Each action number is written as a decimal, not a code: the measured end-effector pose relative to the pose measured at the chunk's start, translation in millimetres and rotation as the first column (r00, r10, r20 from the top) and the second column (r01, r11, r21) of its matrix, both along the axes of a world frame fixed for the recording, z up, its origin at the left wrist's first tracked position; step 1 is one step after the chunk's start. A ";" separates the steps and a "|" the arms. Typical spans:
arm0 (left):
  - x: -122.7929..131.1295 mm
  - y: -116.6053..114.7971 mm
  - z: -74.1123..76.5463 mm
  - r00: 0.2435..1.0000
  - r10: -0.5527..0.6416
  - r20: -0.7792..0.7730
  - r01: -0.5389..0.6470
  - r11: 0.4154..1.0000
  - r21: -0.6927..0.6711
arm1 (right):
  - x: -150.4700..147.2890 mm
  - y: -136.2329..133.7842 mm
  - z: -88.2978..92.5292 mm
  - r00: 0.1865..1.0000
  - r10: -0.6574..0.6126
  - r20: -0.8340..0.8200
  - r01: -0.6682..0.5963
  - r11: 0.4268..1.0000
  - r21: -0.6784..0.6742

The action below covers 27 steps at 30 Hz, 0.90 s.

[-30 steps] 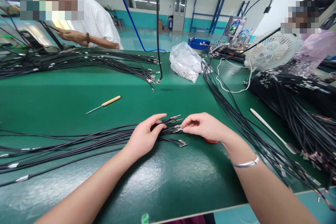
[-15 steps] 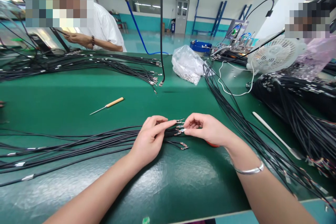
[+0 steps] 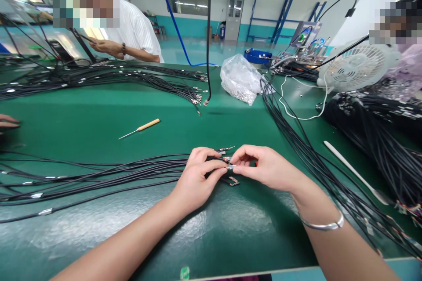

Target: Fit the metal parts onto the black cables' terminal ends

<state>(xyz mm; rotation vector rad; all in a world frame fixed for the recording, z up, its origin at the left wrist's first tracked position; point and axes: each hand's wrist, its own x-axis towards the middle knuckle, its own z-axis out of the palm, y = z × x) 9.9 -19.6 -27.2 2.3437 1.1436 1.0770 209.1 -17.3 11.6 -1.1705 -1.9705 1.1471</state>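
Note:
Several black cables [image 3: 125, 174] run from the left under my left hand [image 3: 201, 176]. That hand is closed, with thumb and forefinger pinched near the end of one cable. My right hand [image 3: 262, 163] is closed too, its fingertips pinching the small silver metal connector [image 3: 231, 167] at that cable's tip. The two hands nearly touch there. Another cable tip [image 3: 227, 149] sticks out above my left fingers, and further tips [image 3: 234, 181] lie below them on the green table [image 3: 211, 246]. A bit of something orange-red shows behind my right fingers, mostly hidden.
A wooden-handled awl [image 3: 148, 124] lies ahead. Beyond are a cable bundle [image 3: 165, 82], a hanging black cord [image 3: 208, 52] and a clear plastic bag [image 3: 240, 79] of metal parts. Rightward are more cables [image 3: 372, 140], a white stick [image 3: 352, 169] and a fan [image 3: 352, 68]. Co-workers sit opposite.
My left thumb and forefinger have closed into a pinch beside my right fingertips; before, the forefinger was stretched out over the cable tips. A co-worker's hand has come further in at the left edge.

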 end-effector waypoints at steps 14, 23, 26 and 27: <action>1.3 2.1 -4.0 0.998 0.058 0.000 -0.058 0.996 -0.063 | 18.4 3.5 -0.2 0.939 0.098 0.331 -0.085 0.995 -0.053; -1.0 3.2 -2.2 1.000 -0.012 -0.027 0.008 0.993 -0.120 | 9.7 7.2 -6.9 0.952 0.121 0.282 -0.099 0.991 -0.092; -1.0 4.3 -0.7 1.000 -0.009 -0.002 0.008 0.987 -0.161 | 11.4 8.6 -0.8 0.978 0.102 0.181 -0.061 0.974 -0.219; -0.9 4.6 0.0 1.000 -0.004 0.010 0.006 0.985 -0.174 | 11.7 9.1 0.4 0.986 0.101 0.135 -0.063 0.963 -0.263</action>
